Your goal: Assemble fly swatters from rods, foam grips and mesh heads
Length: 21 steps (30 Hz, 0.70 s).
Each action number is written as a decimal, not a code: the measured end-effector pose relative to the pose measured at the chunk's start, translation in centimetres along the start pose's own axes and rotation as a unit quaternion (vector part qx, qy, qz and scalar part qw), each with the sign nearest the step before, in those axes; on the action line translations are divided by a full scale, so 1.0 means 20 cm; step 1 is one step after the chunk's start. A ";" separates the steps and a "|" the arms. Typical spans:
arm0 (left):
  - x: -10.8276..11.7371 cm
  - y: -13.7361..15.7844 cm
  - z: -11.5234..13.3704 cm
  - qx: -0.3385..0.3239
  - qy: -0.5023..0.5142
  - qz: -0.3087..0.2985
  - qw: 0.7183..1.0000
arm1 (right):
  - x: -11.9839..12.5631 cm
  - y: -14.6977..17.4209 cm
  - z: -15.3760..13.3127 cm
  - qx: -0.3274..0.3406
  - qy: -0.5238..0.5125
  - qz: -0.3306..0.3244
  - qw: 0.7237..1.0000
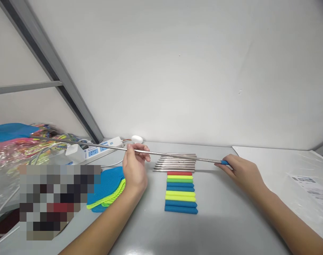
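A long telescopic fly swatter [172,155] stretches across the view, its thin steel rod extended. At its far left end is a blue paddle [12,131]; at the right end, a blue grip. My left hand [134,170] is closed around the middle of the rod between thumb and fingers. My right hand [242,170] is closed on the blue grip, most of which it hides. Below the rod lies a row of steel rods [177,165], and nearer me several coloured grips [179,194] in red, yellow, green and blue. Blue and yellow-green mesh paddles [109,182] are stacked beside my left forearm.
A power strip [102,148] with plugs and cables stands at the back left, near a white rounded object [137,139]. Clear bags of colourful items [52,141] fill the left side. A plastic-wrapped sheet [291,170] lies at the right. A metal frame post [71,95] rises behind.
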State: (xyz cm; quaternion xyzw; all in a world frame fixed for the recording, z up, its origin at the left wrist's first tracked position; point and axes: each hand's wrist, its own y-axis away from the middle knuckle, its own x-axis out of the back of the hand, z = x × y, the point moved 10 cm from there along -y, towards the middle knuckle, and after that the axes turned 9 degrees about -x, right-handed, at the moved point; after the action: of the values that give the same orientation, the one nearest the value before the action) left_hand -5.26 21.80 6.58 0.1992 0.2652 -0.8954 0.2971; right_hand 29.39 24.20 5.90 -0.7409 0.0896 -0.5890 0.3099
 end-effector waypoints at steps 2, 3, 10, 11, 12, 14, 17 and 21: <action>0.01 0.02 -0.05 0.028 -0.011 -0.002 1.000 | 0.02 0.00 -0.01 0.006 -0.003 0.024 1.000; 0.01 0.02 -0.07 0.037 -0.013 0.001 0.999 | 0.02 0.01 -0.02 0.013 -0.002 0.034 0.999; 0.04 -0.04 0.01 -0.006 0.033 0.048 0.998 | 0.03 0.03 -0.09 0.062 0.042 0.061 0.995; 0.04 -0.05 0.02 -0.009 0.041 0.049 0.998 | 0.03 0.03 -0.09 0.061 0.045 0.057 0.995; 0.03 -0.04 0.03 -0.007 0.046 0.047 0.998 | 0.02 0.02 -0.08 0.056 0.045 0.053 0.996; 0.02 -0.03 0.02 0.001 0.047 0.040 0.998 | 0.00 0.02 -0.05 0.039 0.036 0.033 0.998; 0.00 0.02 -0.01 0.036 0.041 0.031 0.998 | -0.05 0.01 0.01 0.016 0.003 -0.018 1.000; 0.00 0.08 -0.07 0.077 0.063 0.043 0.994 | -0.06 0.00 0.07 -0.009 -0.026 -0.035 0.999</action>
State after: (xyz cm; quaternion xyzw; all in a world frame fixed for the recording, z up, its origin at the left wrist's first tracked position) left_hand -3.94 21.52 4.87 0.2884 0.2049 -0.8854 0.3015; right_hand 30.24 25.39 4.74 -0.7613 0.0608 -0.5795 0.2846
